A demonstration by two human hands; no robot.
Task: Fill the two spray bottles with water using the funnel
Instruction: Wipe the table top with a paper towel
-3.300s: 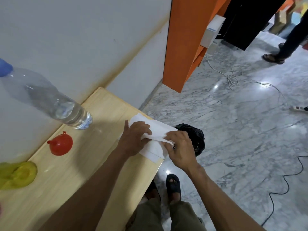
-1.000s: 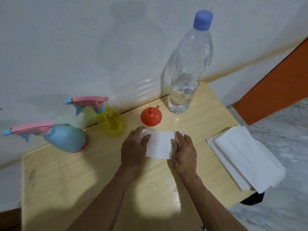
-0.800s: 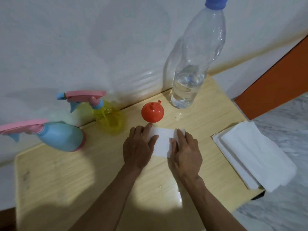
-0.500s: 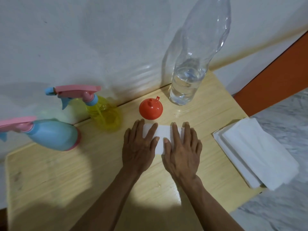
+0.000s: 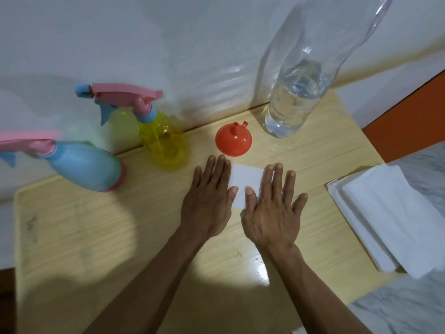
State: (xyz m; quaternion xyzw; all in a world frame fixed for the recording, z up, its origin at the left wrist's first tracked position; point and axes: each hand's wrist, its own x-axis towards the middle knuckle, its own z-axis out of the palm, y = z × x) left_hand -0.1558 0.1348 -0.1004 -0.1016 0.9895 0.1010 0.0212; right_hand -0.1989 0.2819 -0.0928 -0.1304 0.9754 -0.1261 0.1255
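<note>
A pale wooden table stands against a white wall. Both hands lie flat with straight, spread fingers on a folded white tissue: the left hand covers its left edge, the right hand its right. An orange funnel sits mouth-down just beyond the tissue. The yellow spray bottle and blue spray bottle, both pink-triggered, stand to the left. A clear water bottle, part full, stands right of the funnel. A tissue stack overhangs the right edge. No writing is readable.

1 head-worn wide-angle view, facing forward and steeply down, close over the table, wall behind
</note>
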